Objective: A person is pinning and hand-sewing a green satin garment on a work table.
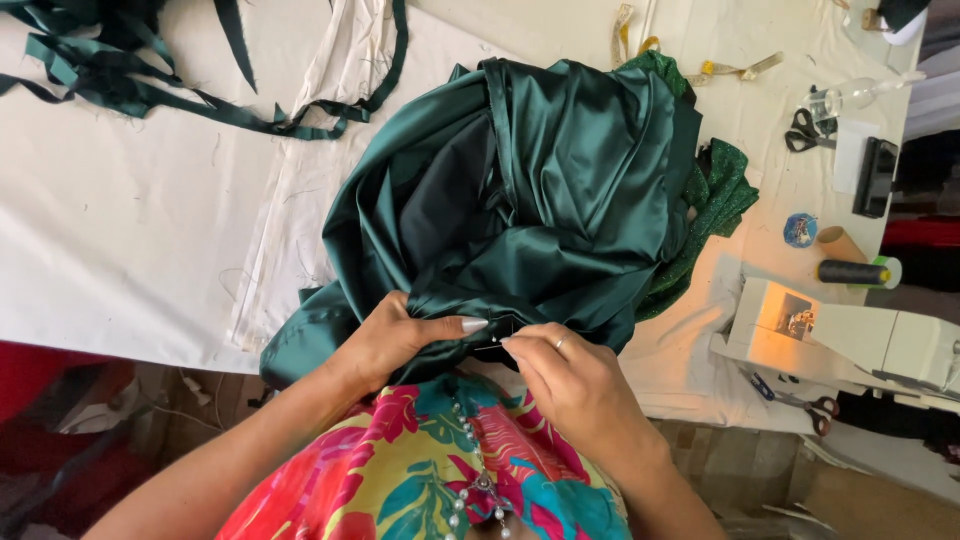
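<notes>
A bunched dark green satin garment lies on the white cloth-covered table, with green glittery fabric showing at its right side. My left hand pinches the garment's near edge, thumb stretched to the right. My right hand, with a ring on one finger, grips the same edge just beside it, its fingertips at a thin pin or needle in the fabric. The two hands almost touch.
Green fabric strips lie at the far left. A white sewing machine with its lamp lit stands at the right, beside a dark thread spool, black scissors, a tape measure and red-handled scissors.
</notes>
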